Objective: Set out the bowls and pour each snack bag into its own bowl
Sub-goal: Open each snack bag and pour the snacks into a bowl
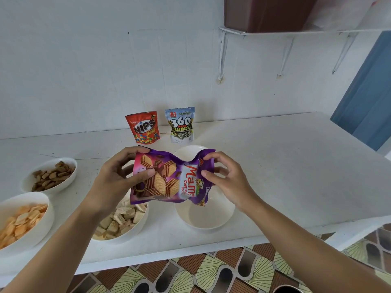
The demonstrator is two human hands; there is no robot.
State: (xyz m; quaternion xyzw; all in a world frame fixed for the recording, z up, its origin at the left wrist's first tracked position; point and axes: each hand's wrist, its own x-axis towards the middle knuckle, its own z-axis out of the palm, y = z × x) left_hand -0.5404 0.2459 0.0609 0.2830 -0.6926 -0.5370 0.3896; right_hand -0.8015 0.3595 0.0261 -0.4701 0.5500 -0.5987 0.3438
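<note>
Both hands hold a purple wafer-biscuit bag (171, 178) sideways above the white table (285, 176). My left hand (120, 176) grips its left end, thumb on the front. My right hand (224, 176) pinches the right end between thumb and fingers. Under the bag's left part sits a white bowl of pale wafer cubes (122, 220). Below its right part is an empty white bowl (205, 216), and another white bowl (188, 153) shows behind the bag. At the left stand a bowl of brown snacks (50, 175) and a bowl of orange crackers (21, 220).
Two unopened-looking pouches stand upright by the wall: a red Nips bag (145, 127) and a blue-white 360 Kuaci bag (182, 124). A wall shelf (296, 31) hangs at the upper right. The table's front edge runs above a patterned tile floor (211, 271).
</note>
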